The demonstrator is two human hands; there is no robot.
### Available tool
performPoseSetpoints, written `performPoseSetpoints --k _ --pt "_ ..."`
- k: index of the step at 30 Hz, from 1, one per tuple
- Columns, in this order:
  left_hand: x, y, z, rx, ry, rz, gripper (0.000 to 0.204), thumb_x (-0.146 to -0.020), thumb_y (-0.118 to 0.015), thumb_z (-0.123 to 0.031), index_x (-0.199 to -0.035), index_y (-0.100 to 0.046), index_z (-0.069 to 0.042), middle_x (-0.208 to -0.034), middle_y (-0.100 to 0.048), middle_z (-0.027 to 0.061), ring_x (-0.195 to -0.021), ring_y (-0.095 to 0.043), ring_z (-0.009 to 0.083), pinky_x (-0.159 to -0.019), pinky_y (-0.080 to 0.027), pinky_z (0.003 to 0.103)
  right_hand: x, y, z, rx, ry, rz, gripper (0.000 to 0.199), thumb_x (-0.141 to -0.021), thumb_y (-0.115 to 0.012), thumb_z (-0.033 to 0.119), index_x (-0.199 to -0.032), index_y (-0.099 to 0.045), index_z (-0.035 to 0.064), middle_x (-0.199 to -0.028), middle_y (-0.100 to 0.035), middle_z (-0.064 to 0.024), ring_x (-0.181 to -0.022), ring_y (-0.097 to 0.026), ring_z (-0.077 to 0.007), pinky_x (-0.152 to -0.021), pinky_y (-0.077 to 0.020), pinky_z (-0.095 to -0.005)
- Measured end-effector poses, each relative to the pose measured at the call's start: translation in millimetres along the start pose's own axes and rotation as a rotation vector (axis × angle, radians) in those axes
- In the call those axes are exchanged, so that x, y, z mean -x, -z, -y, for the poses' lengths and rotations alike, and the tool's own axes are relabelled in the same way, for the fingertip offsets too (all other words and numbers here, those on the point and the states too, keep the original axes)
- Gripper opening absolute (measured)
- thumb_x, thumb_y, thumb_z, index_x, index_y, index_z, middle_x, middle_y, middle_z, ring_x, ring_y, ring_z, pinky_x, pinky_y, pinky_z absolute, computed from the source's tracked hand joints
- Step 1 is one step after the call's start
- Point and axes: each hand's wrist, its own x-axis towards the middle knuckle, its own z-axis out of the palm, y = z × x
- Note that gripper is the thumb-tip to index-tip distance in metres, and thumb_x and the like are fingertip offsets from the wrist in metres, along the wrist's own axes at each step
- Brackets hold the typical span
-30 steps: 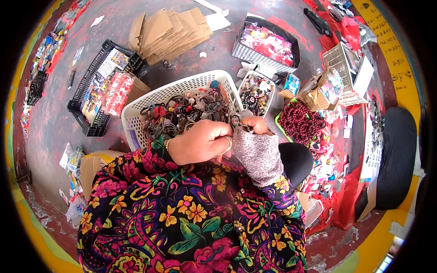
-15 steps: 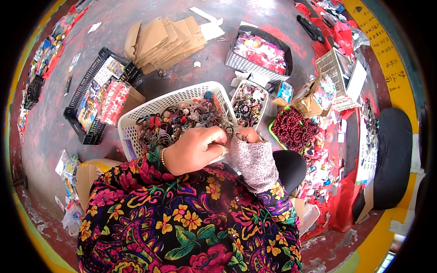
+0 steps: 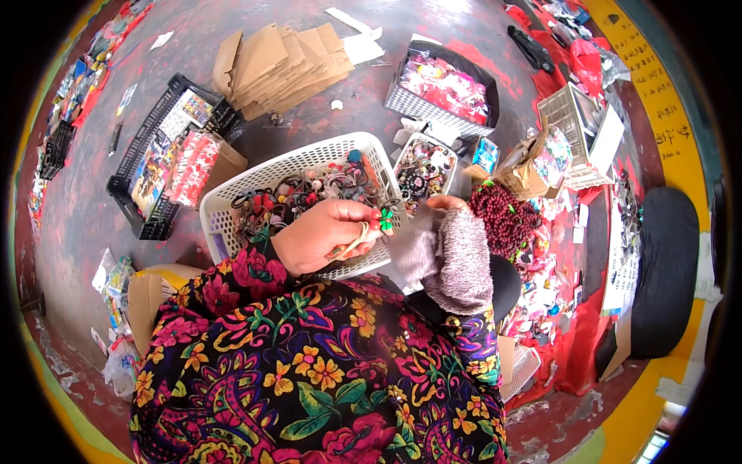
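My left hand [image 3: 331, 236] is closed over a large white perforated basket [image 3: 224, 199]. It pinches a hair tie [image 3: 386, 220] with a green ornament and small red beads, and a cream elastic loop [image 3: 354, 241] hangs around its fingers. To the right is my right hand [image 3: 448, 203], mostly hidden by a fuzzy mauve-grey cuff [image 3: 461, 263] and smeared by motion. What its fingers hold, if anything, is hidden. Many tangled hair ties [image 3: 309, 189] fill the large basket. Beside it stands a smaller white basket [image 3: 454, 165] with more hair ties.
A heap of dark red beads [image 3: 504, 220] lies right of my right hand. Beyond are flattened cardboard boxes [image 3: 282, 69], a grey basket of packets [image 3: 437, 114] and an open carton [image 3: 522, 182]. Left stands a black crate [image 3: 131, 197] with a red-and-white pack [image 3: 193, 172].
My hands have moved apart: the right one shifted to the right and slightly up, its cuff swinging. The green and red ornament now shows at my left fingertips.
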Motion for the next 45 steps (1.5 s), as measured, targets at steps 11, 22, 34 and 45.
performPoseSetpoints --k 11,22,34,45 --pt "-2.8 -7.1 3.4 -0.389 -0.167 0.025 0.015 -0.093 -0.045 -0.008 -0.098 -0.056 0.0 -0.07 -0.048 -0.004 -0.062 -0.04 0.003 -0.055 -0.033 0.02 8.4 -9.9 -10.5 0.87 0.526 0.007 0.033 -0.072 -0.073 0.01 -0.101 -0.058 0.0111 -0.088 -0.063 -0.0043 -0.077 -0.061 -0.0159 -0.069 -0.0479 -0.0277" --pt "6.1 -13.7 -2.6 -0.908 -0.487 0.059 0.018 -0.082 -0.052 -0.002 -0.099 -0.058 0.0 -0.07 -0.057 0.0101 -0.061 -0.053 0.0135 -0.057 -0.042 0.028 8.1 -9.8 -10.4 0.766 0.368 0.194 0.033 -0.073 -0.071 0.004 -0.104 -0.06 0.0059 -0.09 -0.062 -0.0052 -0.08 -0.058 -0.0113 -0.07 -0.0477 -0.0247" --pt "7.0 -21.6 -6.7 -0.714 -0.271 0.13 0.009 -0.092 -0.049 -0.009 -0.09 -0.051 0.0 -0.073 -0.051 0.0004 -0.067 -0.044 0.0052 -0.059 -0.038 0.023 11.4 -3.9 -14.7 0.865 0.26 0.053 0.019 -0.077 -0.067 0.02 -0.092 -0.058 0.013 -0.074 -0.059 0.005 -0.064 -0.058 -0.0103 -0.071 -0.0409 -0.0322" --pt "9.9 -12.7 -5.6 -0.451 -0.151 0.105 0.012 -0.09 -0.046 -0.008 -0.086 -0.054 -0.001 -0.07 -0.05 -0.0025 -0.064 -0.042 0.0039 -0.057 -0.034 0.022 4.5 -5.9 7.0 0.633 0.328 -0.089 0.026 -0.075 -0.055 -0.007 -0.099 -0.055 0.0034 -0.085 -0.058 -0.0038 -0.079 -0.055 -0.0111 -0.073 -0.0461 -0.0246"
